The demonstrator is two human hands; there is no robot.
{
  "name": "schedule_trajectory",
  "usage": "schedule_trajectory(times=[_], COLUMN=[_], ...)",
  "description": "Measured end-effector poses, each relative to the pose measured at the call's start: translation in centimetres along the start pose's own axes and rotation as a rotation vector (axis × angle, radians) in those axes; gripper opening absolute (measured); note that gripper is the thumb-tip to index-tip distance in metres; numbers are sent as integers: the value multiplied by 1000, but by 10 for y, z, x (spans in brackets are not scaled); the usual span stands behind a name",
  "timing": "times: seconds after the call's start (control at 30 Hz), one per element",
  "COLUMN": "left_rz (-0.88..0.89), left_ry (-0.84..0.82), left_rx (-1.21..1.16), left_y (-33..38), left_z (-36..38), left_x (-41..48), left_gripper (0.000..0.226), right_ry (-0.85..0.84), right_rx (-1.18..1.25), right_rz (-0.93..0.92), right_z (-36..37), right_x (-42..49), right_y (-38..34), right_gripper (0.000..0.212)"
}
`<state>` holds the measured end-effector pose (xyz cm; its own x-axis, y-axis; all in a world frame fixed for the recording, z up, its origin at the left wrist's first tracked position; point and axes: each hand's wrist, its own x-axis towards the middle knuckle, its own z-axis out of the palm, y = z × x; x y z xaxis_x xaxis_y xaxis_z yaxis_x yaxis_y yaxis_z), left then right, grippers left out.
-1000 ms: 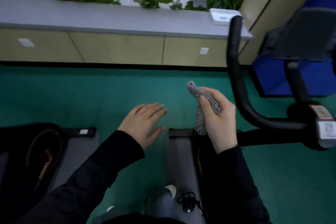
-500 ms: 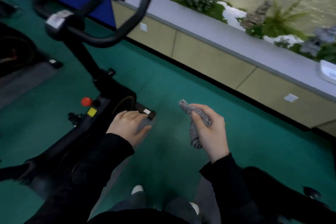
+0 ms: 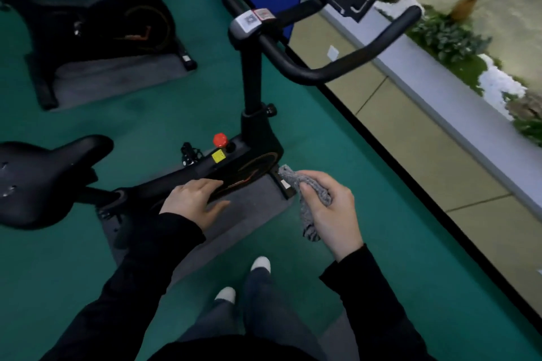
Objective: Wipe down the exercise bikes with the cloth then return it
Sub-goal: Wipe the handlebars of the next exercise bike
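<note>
R hand [image 3: 331, 211]: fingers and thumb curled tight round grey cloth [image 3: 309, 226], which is bunched. One end sticks up past thumb, other end hangs below palm. Cloth is held in air near front end of nearest bike [image 3: 249, 167]. L hand [image 3: 195, 199]: fingers straight, palm down, over bike's lower frame; contact w/ frame cannot be confirmed. Bike stands on grey mat [image 3: 258, 208]. Red knob [image 3: 220, 139] on frame, saddle [image 3: 44, 173] at left, handlebar [image 3: 337, 67] above. Second bike [image 3: 102, 17] at rear left. Floor [image 3: 381, 243] is green.
</note>
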<state>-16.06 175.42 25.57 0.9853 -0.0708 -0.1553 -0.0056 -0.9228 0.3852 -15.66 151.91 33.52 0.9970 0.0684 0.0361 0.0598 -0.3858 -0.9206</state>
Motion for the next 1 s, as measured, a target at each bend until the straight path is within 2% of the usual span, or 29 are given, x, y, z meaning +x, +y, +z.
schedule_trajectory(times=[0.17,0.27,0.53,0.8,1.0], left_rz=[-88,-101,-85,-35,45], left_ry=[-34,8,151,265,309], left_rx=[-11,-14,-9,-26,-52], left_y=[5,19,55,57,50], left_z=[12,12,-3,-29,-48], left_x=[11,31,77,112,150], left_gripper=[56,58,56,52,48], right_ry=[-88,-102,-10,-25,53], right_rx=[15,38,183,147,166], right_rz=[-43,-85,8,-21,-80], right_z=[1,-15,-47,-45,-43], right_x=[35,61,113,145,168], right_y=[9,13,26,23,10], right_gripper=[24,23,19,17,18])
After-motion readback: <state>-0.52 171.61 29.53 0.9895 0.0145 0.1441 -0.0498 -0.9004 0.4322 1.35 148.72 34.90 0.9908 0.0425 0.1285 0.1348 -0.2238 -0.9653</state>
